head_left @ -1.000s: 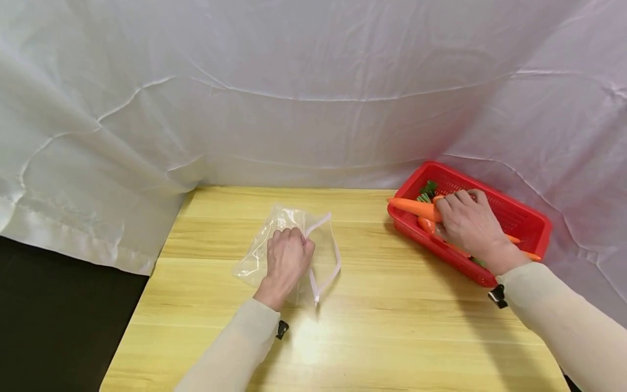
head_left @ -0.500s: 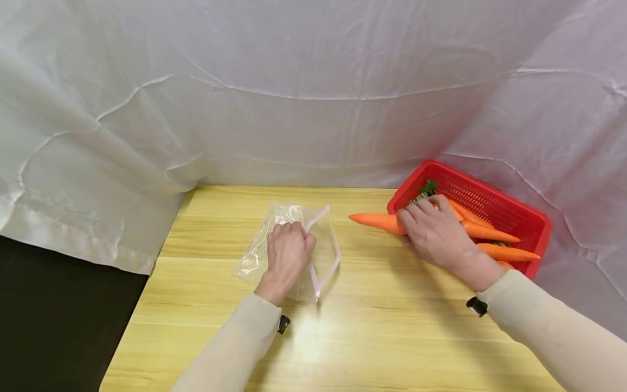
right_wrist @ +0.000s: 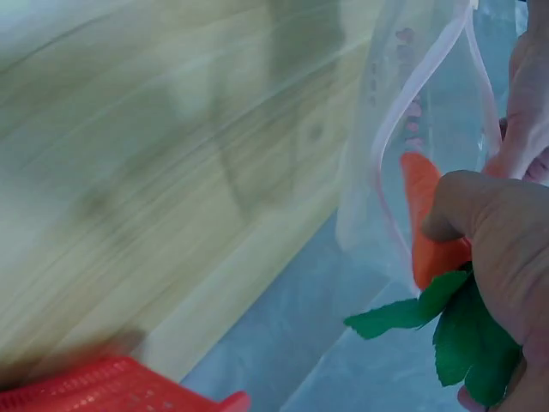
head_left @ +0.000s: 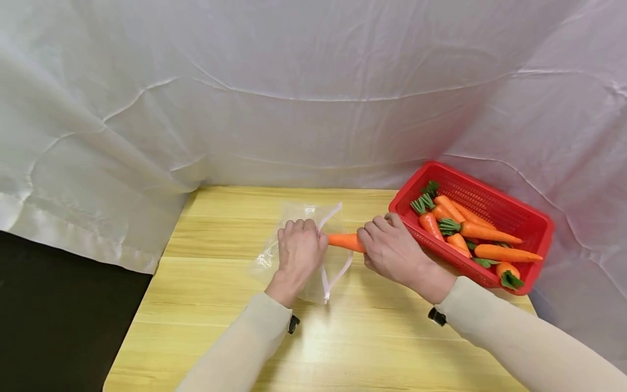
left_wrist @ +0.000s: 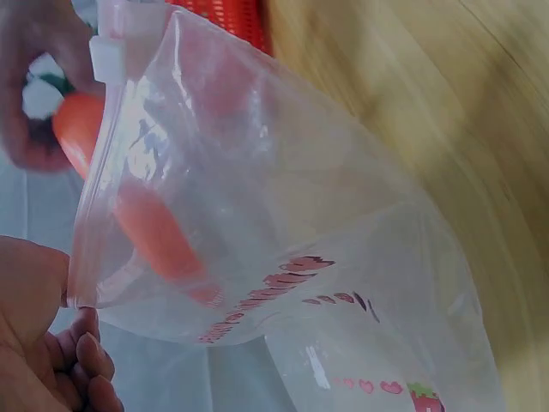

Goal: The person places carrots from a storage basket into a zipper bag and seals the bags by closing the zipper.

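Note:
A clear zip bag lies on the wooden table with its mouth facing right. My left hand pinches the bag's upper rim and holds the mouth apart. My right hand grips an orange carrot by its leafy end, with the tip pointing left into the bag's mouth. In the left wrist view the carrot shows through the bag film, partly inside. The right wrist view shows the carrot, its green leaves and the bag's zip edge.
A red mesh basket stands at the table's right rear with several more carrots in it. White sheeting hangs behind and to both sides. The table's left edge drops to a dark floor.
My right hand lifted a carrot out of the red basket and carried it left to the bag's mouth. My left hand kept hold of the bag and shifted it slightly right.

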Tool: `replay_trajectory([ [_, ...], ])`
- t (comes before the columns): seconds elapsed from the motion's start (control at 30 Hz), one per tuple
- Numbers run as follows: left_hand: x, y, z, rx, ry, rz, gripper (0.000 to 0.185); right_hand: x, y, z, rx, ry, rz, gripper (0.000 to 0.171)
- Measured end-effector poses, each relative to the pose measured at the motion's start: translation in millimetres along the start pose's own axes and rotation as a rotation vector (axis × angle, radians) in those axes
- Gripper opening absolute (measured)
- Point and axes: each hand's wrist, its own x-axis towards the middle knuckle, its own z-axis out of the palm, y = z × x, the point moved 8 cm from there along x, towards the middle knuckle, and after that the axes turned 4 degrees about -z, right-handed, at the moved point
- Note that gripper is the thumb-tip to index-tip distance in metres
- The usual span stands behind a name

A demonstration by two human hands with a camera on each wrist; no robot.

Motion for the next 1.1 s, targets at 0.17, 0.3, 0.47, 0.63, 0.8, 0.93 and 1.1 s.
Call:
replay_trajectory([
  [0.17,-1.1,10.8,-1.5,-0.055,-0.013,-0.018,0.021,13.1,-3.1,7.5,-0.03,0.008,0.005,0.024],
  [0.3,-0.9,18.1,-3.5,-0.105,-0.013,-0.034,0.02,19.4,-6.4,17.0,-0.037,0.015,0.001,0.022],
  [0.47,-1.5,23.1,-5.1,-0.168,-0.051,-0.066,0.019,24.0,-11.3,29.9,-0.023,-0.027,-0.008,0.02],
  [0.63,-2.2,26.4,-7.0,-0.223,-0.1,-0.084,0.02,28.9,-13.5,37.4,-0.001,-0.085,0.005,0.019],
  [0.8,-2.5,26.1,-10.2,-0.302,-0.141,-0.106,0.02,34.6,-18.6,40.9,0.047,-0.118,-0.026,0.016],
  [0.93,-1.7,21.5,-11.7,-0.306,-0.139,-0.124,0.019,35.7,-20.1,39.7,0.131,-0.1,-0.029,0.023],
  [1.1,-0.2,12.6,-12.1,-0.311,-0.128,-0.156,0.019,32.1,-13.2,36.7,0.2,-0.08,0.012,0.034],
])
